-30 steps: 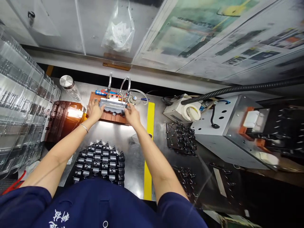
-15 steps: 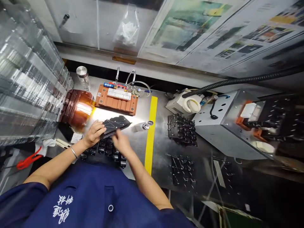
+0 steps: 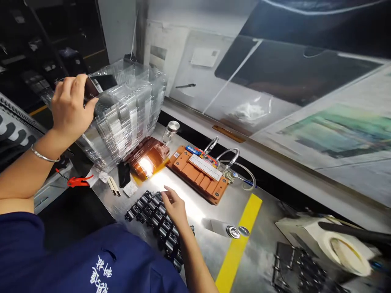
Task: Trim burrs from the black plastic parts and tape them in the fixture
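Note:
My left hand (image 3: 69,103) is raised above the stack of clear plastic trays (image 3: 122,118). Its fingers and thumb grip the edge of a flat black part (image 3: 105,82), which has a pale strip reflecting along it. Lower down, my right hand (image 3: 176,207) hovers at the far edge of a group of black molded parts (image 3: 161,221) on the metal bench. Its fingers are slightly bent and apart, with nothing seen between them. Whether its fingertips touch those parts, I cannot tell.
An orange fixture (image 3: 198,175) with hoses stands at the back of the bench. Near it are an amber-covered lamp (image 3: 149,158), a glass jar (image 3: 171,131), a phone (image 3: 124,174), a metal dispenser (image 3: 221,228) and yellow tape (image 3: 240,248). A red air gun (image 3: 80,181) hangs left.
The view has swung left. My left hand has lifted from the bench to the tray stack with a black part. My right hand has let go of the part and stays near the bench.

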Available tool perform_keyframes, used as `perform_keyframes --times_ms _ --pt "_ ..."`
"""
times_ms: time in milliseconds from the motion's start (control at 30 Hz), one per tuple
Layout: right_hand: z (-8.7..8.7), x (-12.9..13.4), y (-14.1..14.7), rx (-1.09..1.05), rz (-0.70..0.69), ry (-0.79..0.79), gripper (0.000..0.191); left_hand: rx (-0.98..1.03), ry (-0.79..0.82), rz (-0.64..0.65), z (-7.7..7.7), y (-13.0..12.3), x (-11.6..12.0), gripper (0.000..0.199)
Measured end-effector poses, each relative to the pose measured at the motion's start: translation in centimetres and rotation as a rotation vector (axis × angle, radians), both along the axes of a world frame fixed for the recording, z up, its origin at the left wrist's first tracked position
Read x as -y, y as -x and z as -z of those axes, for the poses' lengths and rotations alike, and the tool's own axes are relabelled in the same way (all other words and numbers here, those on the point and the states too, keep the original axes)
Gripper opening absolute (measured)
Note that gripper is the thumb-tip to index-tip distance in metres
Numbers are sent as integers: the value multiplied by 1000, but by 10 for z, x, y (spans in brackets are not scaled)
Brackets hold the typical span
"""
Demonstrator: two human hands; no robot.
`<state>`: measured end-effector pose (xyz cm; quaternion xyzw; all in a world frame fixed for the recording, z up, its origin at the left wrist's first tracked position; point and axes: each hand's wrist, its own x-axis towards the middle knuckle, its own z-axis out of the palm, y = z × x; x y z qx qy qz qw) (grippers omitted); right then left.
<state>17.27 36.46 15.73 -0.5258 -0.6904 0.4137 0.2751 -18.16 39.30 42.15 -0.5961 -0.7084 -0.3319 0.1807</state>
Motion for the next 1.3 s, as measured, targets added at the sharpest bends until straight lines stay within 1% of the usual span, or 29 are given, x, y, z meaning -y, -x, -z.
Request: perform_keyframes --times_ms 33,100,167,200,267,300,367,400,433,467,500,533,567,600,633,667,700,733,767,800,867,933,1067,1167,1300 --pt "3 -7 15 106 -57 -83 38 -24 45 -26 0 9 -8 58" --pt "9 -22 50 284 -141 -211 38 -48 139 -31 8 24 -23 57" --pt "18 -38 85 369 -186 -246 40 -52 253 -9 18 31 -35 50" --pt "24 -44 100 404 -203 -247 44 -58 324 2 20 32 -38 46" --pt "39 -53 125 483 -239 -242 52 -84 415 25 18 27 -34 42" --pt "46 -55 132 519 -259 -237 55 -96 417 53 15 21 -28 42" --pt "59 -55 140 574 -305 -226 54 -81 340 166 16 5 -9 45" --pt "63 -53 140 591 -329 -223 50 -30 300 249 22 -5 1 44" --pt "67 -52 139 602 -353 -222 47 56 288 336 34 -15 12 41" --pt "69 -51 136 606 -373 -222 43 191 340 426 52 -24 21 34" --pt "69 -50 132 606 -389 -223 40 366 454 484 75 -31 27 28" --pt "69 -50 129 602 -400 -225 37 580 596 462 101 -37 30 24" --pt "68 -50 124 595 -408 -229 37 841 753 361 130 -40 30 21" --pt "66 -50 120 585 -414 -234 37 1118 889 206 159 -42 27 20" --pt "63 -50 116 572 -417 -241 38 1207 940 143 186 -43 22 23" --pt "60 -50 111 557 -421 -250 38 1286 964 97 211 -44 16 24" --pt "56 -49 107 541 -425 -260 38 1355 970 65 231 -45 10 26" --pt "52 -49 103 523 -430 -270 38 1396 951 56 246 -47 4 26" --pt "48 -50 100 506 -435 -280 37 1447 922 47 258 -49 1 26" --pt "44 -50 98 487 -440 -288 34 1494 883 41 266 -53 -1 27" --pt "34 -52 99 451 -439 -301 29 1564 796 42 274 -62 1 31" --pt "24 -57 106 422 -416 -313 29 1607 730 61 277 -72 7 34" --pt "11 -66 128 399 -374 -327 27 1636 674 110 280 -86 13 21" --pt "8 -66 137 398 -378 -341 23 1640 642 122 281 -89 12 13" --pt "9 -59 137 429 -377 -371 26 1683 614 104 279 -88 11 9"
